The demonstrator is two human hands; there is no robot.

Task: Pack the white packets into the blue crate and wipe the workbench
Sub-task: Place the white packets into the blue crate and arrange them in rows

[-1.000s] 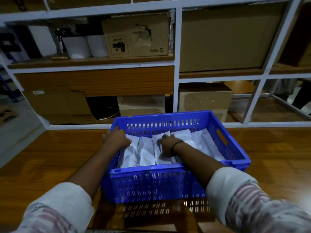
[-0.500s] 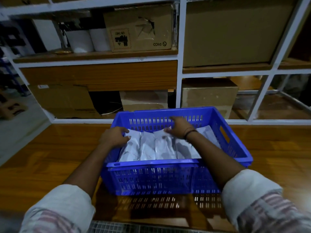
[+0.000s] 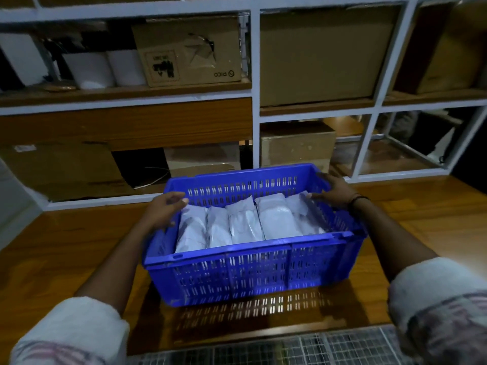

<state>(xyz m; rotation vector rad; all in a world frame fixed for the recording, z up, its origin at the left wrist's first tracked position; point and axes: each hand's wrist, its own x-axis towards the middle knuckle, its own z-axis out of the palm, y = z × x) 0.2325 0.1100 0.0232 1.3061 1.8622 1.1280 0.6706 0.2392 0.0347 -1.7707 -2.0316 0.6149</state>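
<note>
The person wears a top with pale cuffs. The left sleeve (image 3: 66, 335) and the right sleeve (image 3: 442, 312) have soft pink and grey stripes (a bit blurry). A thin black band (image 3: 358, 200) sits by the right hand (image 3: 334, 193).

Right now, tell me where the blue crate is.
Head view, centre: the blue crate sits on the wooden workbench before the white shelving, left hand gripping its left wall, right hand its far right corner.
</note>
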